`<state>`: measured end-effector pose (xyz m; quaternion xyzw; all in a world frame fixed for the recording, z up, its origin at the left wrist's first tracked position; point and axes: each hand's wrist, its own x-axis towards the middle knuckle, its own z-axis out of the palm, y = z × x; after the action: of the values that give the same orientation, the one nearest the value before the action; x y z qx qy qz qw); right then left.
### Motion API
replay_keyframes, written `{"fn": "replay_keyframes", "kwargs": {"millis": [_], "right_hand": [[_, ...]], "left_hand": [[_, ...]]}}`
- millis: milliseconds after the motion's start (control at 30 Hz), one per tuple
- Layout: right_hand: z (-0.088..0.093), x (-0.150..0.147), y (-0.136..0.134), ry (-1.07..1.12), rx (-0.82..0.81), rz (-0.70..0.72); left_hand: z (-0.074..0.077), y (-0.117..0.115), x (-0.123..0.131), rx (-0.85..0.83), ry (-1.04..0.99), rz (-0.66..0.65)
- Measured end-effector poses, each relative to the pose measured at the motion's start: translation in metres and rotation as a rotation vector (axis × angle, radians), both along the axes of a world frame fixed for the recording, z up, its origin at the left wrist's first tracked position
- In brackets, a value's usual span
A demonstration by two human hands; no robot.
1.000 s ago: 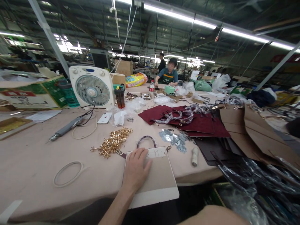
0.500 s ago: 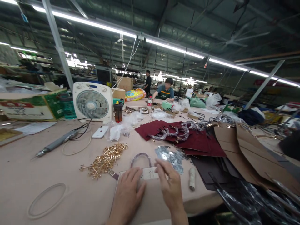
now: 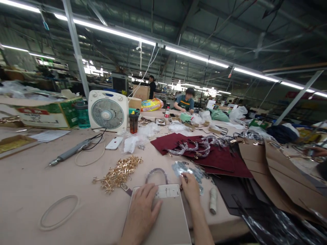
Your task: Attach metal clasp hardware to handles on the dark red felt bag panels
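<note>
My left hand [image 3: 141,211] lies flat, fingers spread, on a pale board [image 3: 168,217] at the table's near edge. A purple wrapped handle loop [image 3: 156,173] with metal ends sticks out from under the board's far side. My right hand [image 3: 190,187] is just right of the board's top corner, fingers pinched together at the edge of a heap of small silvery metal pieces [image 3: 190,170]; what it pinches is too small to name. A pile of gold metal fittings [image 3: 119,173] lies to the left of the loop.
A white cylinder [image 3: 212,200] lies right of my right hand. Maroon sheets [image 3: 219,156], dark sheets and brown card panels [image 3: 278,170] cover the right. A fan [image 3: 108,111], tumbler [image 3: 134,121], phone [image 3: 113,143], electric driver [image 3: 68,153] and tube ring [image 3: 59,211] sit left. A person [image 3: 186,101] sits at the far end.
My right hand came into view, passed over the board's top edge and has now moved right to the silvery pieces. My left hand has stayed on the board.
</note>
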<state>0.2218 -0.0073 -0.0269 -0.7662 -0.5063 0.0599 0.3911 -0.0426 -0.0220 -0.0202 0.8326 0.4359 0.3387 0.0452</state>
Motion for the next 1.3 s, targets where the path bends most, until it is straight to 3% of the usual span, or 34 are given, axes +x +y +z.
{"fn": "replay_keyframes", "kwargs": {"millis": [200,400,1000,1300], "right_hand": [[0.004,0.011,0.008,-0.045,-0.163,0.006],[0.011,0.018,0.017,-0.061,-0.258,0.009],[0.016,0.010,0.010,-0.151,-0.288,0.076],[0.014,0.011,0.014,-0.105,-0.298,0.019]], "left_hand": [[0.008,-0.005,0.001,-0.036,0.016,0.005],[0.004,-0.003,0.000,-0.030,0.029,-0.011],[-0.004,0.000,-0.001,-0.016,0.018,-0.003],[-0.004,0.000,-0.002,-0.016,0.006,-0.019]]}}
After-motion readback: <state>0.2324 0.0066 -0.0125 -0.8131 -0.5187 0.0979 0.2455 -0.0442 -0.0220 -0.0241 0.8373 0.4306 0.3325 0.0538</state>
